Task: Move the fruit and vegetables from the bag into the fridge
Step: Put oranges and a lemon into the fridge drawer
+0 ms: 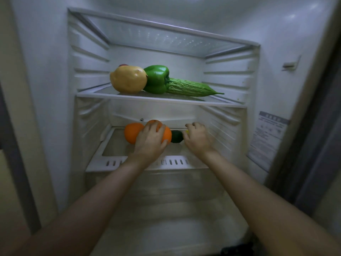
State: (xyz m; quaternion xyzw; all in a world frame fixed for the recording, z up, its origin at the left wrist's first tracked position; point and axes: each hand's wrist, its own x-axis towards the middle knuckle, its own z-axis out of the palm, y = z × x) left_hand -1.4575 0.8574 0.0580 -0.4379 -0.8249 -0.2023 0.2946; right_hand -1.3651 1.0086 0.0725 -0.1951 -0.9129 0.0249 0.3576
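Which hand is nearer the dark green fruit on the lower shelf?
Right. The right hand sits just beside the dark green fruit, on its right. The left hand rests on an orange to its left.

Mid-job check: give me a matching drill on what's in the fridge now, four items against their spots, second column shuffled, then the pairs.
Items:
1. potato
2. bitter gourd
3. left hand
4. dark green fruit

Spots:
A. lower shelf, between the oranges and the right hand
B. middle shelf, left end
C. resting on an orange on the lower shelf
D. middle shelf, right of the green pepper

Pairs: 1-B, 2-D, 3-C, 4-A
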